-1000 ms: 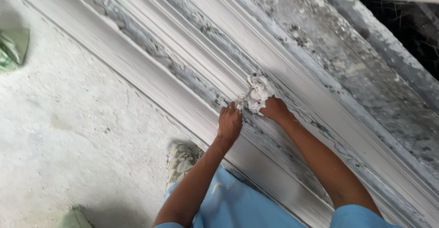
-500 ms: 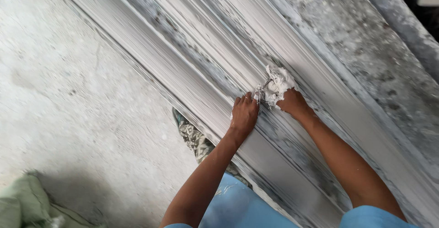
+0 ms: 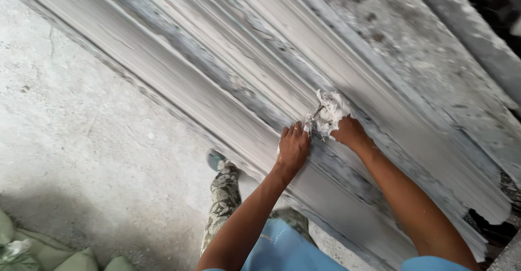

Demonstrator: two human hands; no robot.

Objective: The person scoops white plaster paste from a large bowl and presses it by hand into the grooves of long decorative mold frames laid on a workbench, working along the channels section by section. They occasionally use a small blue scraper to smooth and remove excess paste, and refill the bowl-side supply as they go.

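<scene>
Long grey ribbed moulding (image 3: pixel 228 81) runs diagonally across the view, top left to bottom right, both ends cut off by the frame; its surface is motion-blurred and streaked, so fine detail is hard to read. Left hand (image 3: pixel 293 147) lies flat on a rib, fingers together and stretched out, palm down, holding nothing that shows. Right hand (image 3: pixel 350 131) sits just beside it, closed on a white wad (image 3: pixel 330 112) pressed against the moulding; its fingers are buried under the wad, so cannot see how tight they curl. A thin grey bit pokes out between wad and left fingertips, too small to tell what it is. Below the moulding a patterned trouser leg (image 3: pixel 223 200) and a shoe (image 3: pixel 215 159) stand on the concrete floor (image 3: pixel 81 151), partly hidden by the left forearm. Green sacks (image 3: pixel 49 254) are cut off at the bottom left corner. Dark gap at top right, contents unclear.
</scene>
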